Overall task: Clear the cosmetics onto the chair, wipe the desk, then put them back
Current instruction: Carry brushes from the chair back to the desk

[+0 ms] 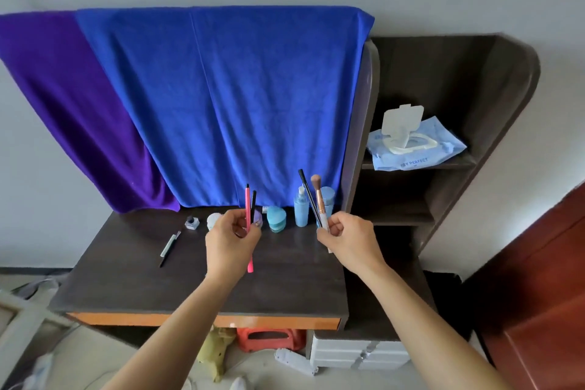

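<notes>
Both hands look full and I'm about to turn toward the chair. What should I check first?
1. Left hand grip on pink pencil and thin black pencil: ok, both pinched.
2. Right hand grip on makeup brush and black liner: ok.
3. Desk cleared: not ok. Blue bottle, teal case, white jar and a pen are on it.
4. Chair ready to receive: cannot tell, not clearly in view.
5. Wipes at hand: ok, wipes pack has its lid open.
</notes>
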